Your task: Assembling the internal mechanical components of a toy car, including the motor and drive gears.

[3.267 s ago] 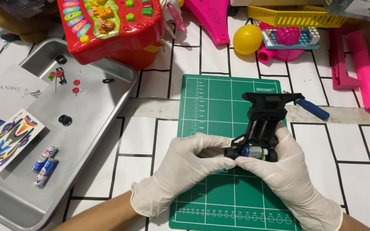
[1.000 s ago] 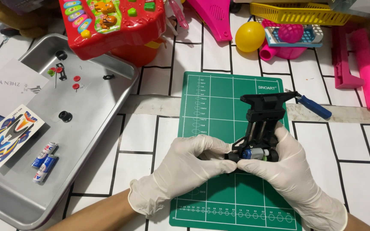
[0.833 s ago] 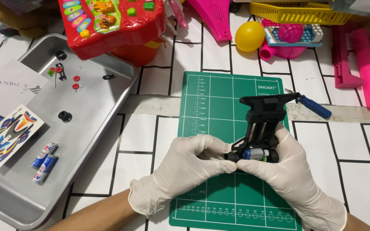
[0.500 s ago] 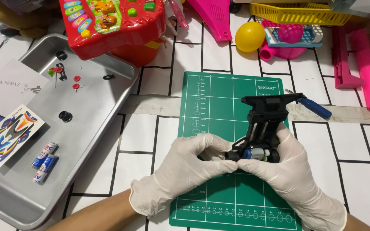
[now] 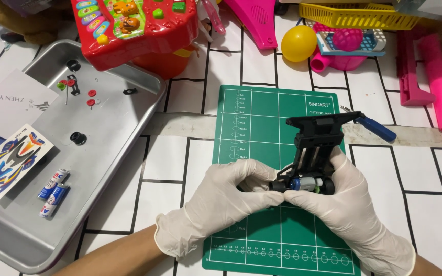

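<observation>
Tray: a metal tray (image 5: 129, 128) at the left holds two batteries (image 5: 52, 192), a sticker sheet (image 5: 7, 161) and small black and red parts.
Left hand: the gloved left hand (image 5: 221, 202) has its fingers closed on the near end of the chassis.
Chassis: a black toy car chassis (image 5: 310, 153) is over the green cutting mat (image 5: 254, 117), between both hands.
Right hand: the gloved right hand (image 5: 346, 207) grips the chassis from the right side.
Screwdriver: a blue-handled screwdriver (image 5: 374, 128) lies just behind the chassis.

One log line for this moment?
left hand: grips toy car frame | right hand: grips frame | under: green mat | left: metal tray
</observation>
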